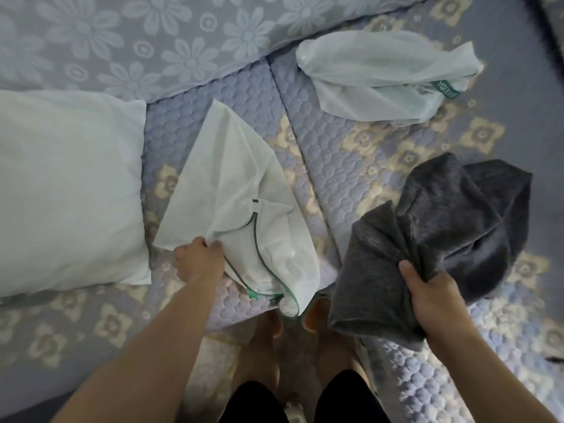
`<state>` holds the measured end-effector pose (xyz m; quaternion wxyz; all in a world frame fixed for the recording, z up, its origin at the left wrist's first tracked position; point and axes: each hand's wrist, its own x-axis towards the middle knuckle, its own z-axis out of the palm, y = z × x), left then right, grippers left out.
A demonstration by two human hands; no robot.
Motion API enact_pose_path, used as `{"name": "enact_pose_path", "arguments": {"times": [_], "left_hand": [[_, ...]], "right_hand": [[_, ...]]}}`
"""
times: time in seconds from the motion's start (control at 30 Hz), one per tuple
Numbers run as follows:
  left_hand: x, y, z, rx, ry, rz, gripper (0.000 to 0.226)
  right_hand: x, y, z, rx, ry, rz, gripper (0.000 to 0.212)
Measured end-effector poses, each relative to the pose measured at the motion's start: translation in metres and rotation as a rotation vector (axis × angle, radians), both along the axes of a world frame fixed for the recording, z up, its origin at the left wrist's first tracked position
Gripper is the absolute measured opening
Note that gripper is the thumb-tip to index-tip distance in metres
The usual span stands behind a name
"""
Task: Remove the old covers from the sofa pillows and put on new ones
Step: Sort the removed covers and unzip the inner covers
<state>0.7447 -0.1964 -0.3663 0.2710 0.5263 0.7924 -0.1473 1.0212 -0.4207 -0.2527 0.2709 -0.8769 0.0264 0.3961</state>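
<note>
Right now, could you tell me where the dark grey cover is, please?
In the head view it lies at the right on the quilted sofa seat, gripped by the right hand, dark grey cover.

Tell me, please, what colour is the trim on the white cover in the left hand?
Green trim edges the white cover, seen in the head view.

Pillow (67,190), left of frame: plain white, no print.
Mesh bag (241,209), centre: white, edged with a thin green trim.
Second mesh bag (375,77), upper right: pale white, small green tag.
Cover (433,227), right: dark grey, faintly heathered.
Sofa quilt (351,154): lavender, cream flower motifs.
Back cushion (137,41), top: lavender, paler daisy pattern.
</note>
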Motion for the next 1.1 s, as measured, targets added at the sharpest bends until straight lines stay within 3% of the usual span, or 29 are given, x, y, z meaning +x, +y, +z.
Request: {"name": "enact_pose_path", "arguments": {"times": [0.03, 0.1, 0.2, 0.33, 0.4, 0.47, 0.57, 0.63, 0.73, 0.8, 0.87, 0.93, 1.0, 1.1], "left_hand": [[0.000, 0.005, 0.002, 0.028, -0.026, -0.003, 0.031], [0.006, 0.008, 0.013, 0.108, -0.273, 0.106, 0.020], [0.023, 0.011, 0.055, 0.117, -0.615, 0.105, 0.022], [0.043, 0.005, 0.125, 0.011, -0.716, -0.321, 0.019], [0.049, 0.001, 0.149, 0.021, -0.763, -0.463, 0.018], [0.049, 0.000, 0.165, 0.026, -0.810, -0.534, 0.025], [0.041, 0.007, 0.183, 0.005, -0.904, -0.455, 0.025], [0.030, 0.013, 0.189, -0.022, -0.916, -0.396, 0.024], [0.012, 0.016, 0.191, -0.152, -0.794, -0.420, 0.009], [0.007, 0.009, 0.187, -0.211, -0.677, -0.468, 0.017], [0.007, 0.000, 0.183, -0.075, -0.576, -0.520, 0.015], [0.013, -0.008, 0.184, 0.102, -0.577, -0.502, 0.009], [0.022, -0.014, 0.189, 0.158, -0.608, -0.516, 0.010], [0.030, -0.025, 0.192, 0.121, -0.593, -0.559, 0.031]], "right_hand": [[-0.005, 0.001, 0.004, -0.015, 0.018, 0.040, 0.043], [-0.013, 0.002, 0.013, 0.002, 0.085, 0.133, 0.038], [-0.032, 0.006, 0.024, 0.027, 0.141, 0.307, 0.029], [-0.072, 0.028, 0.023, 0.197, 0.201, 0.416, 0.017], [-0.089, 0.042, 0.015, 0.332, 0.312, 0.510, 0.037], [-0.098, 0.059, 0.005, 0.406, 0.432, 0.618, 0.045], [-0.096, 0.088, -0.015, 0.438, 0.435, 0.683, 0.032], [-0.089, 0.106, -0.027, 0.435, 0.334, 0.500, 0.023], [-0.086, 0.125, -0.030, 0.407, 0.166, -0.190, 0.023], [-0.091, 0.135, -0.024, 0.532, 0.225, -0.561, 0.023], [-0.105, 0.138, -0.014, 0.602, 0.318, -0.617, 0.027], [-0.128, 0.137, -0.005, 0.573, 0.365, -0.460, 0.031], [-0.145, 0.138, -0.002, 0.518, 0.393, -0.319, 0.035], [-0.139, 0.149, 0.007, 0.661, 0.507, -0.491, 0.032]]}}
